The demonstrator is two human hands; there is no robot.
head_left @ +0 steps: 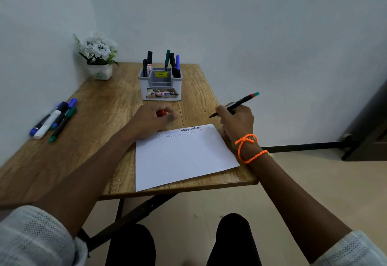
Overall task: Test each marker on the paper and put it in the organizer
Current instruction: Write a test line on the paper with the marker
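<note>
My right hand (236, 122) grips a thin black marker (240, 103) with a red band and green end, its tip pointing left above the table just beyond the paper's far right corner. My left hand (154, 119) holds a small red cap (161, 113) above the paper's far edge. The white paper (182, 156) lies at the table's near right corner, with several zigzag test lines along its far edge. The grey organizer (160, 86) stands at the table's middle back, with several markers upright in it. Several more markers (54, 119) lie at the table's left edge.
A white pot of white flowers (98, 56) stands in the back left corner against the wall. The wooden table (100, 119) ends just right of the paper. A dark door frame (368, 123) is at the far right. My knees are below the table.
</note>
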